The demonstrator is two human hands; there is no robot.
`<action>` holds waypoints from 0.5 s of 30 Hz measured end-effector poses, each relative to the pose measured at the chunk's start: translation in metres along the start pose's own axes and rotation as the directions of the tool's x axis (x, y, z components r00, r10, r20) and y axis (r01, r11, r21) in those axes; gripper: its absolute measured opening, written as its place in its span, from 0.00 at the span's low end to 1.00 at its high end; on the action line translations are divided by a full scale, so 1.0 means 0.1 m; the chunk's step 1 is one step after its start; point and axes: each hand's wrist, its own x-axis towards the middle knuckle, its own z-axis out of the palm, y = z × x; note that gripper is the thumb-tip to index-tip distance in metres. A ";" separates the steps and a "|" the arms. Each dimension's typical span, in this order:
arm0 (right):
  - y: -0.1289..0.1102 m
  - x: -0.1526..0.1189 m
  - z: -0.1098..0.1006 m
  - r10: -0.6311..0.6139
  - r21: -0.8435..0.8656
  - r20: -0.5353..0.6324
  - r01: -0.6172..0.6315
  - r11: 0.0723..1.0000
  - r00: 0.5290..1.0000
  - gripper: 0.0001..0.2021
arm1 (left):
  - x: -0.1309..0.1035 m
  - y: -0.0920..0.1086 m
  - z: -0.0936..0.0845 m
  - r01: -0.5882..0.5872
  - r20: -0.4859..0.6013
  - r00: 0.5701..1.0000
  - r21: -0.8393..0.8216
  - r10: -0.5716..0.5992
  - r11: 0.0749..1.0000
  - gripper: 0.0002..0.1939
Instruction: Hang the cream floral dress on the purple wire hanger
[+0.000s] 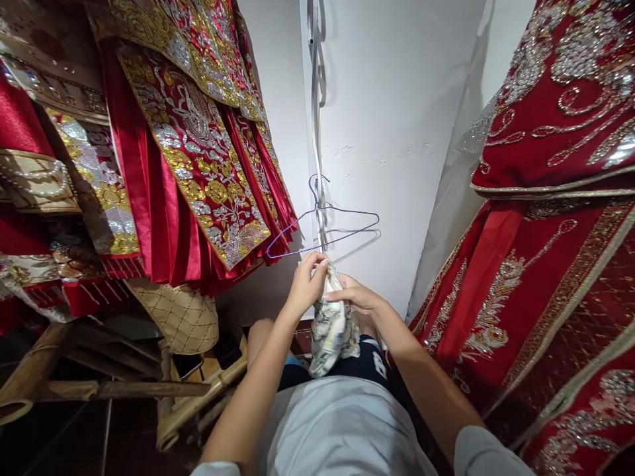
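Head view: pinching pale floral-printed fabric in nearly closed left hand and right hand, letting it drape below, thin purple wire hanger just beyond; seemingly working its top edge, probably needing steady grips next.

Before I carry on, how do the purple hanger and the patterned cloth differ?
The purple hanger is a thin open frame; the patterned cloth is pale and bunched. The hanger hangs before the white wall, untouched; the cloth is in the left hand and right hand. Both are near mid-view.
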 end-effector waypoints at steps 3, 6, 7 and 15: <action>-0.18 0.02 -0.08 -0.076 -0.190 0.021 0.079 0.979 0.997 0.17 | -0.13 -0.11 -0.12 0.098 0.118 0.988 0.054 -0.104 0.994 0.16; -0.39 0.11 -0.18 -0.366 -0.462 0.028 0.336 0.821 0.930 0.10 | -0.30 -0.23 -0.28 0.248 0.456 0.860 0.016 -0.228 0.969 0.22; -0.46 0.16 -0.20 -0.452 -0.528 0.043 0.404 0.747 0.891 0.08 | -0.35 -0.26 -0.34 0.263 0.536 0.807 0.050 -0.248 0.964 0.24; -0.35 0.89 -0.62 -0.611 -0.753 -0.168 0.299 0.586 0.774 0.17 | -0.36 -0.38 -1.12 0.008 0.513 0.591 0.768 -0.623 0.640 0.26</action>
